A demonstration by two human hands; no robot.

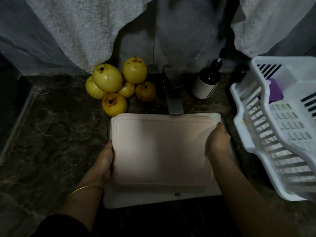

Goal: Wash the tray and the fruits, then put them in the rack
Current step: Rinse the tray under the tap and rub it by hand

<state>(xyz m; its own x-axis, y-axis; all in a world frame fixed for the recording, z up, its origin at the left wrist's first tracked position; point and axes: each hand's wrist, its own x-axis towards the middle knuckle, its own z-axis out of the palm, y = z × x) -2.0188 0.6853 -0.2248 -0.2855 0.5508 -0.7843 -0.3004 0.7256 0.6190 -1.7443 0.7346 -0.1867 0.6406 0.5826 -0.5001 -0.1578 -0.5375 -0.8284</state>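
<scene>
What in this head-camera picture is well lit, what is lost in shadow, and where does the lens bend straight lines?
Head view: the light falls mostly on the tray, with a soft shadow band down its middle; the fruits are dim but readable; the counter and lower corners sink into darkness; the wide lens bows the rack at the right edge, where it looks slightly smeared.

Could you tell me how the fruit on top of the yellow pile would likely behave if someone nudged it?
The top fruit is rounded and rests on other fruits, so it would probably roll off. Its skin looks smooth, so perhaps slippery once wet. It seems firm, not floppy.
</scene>
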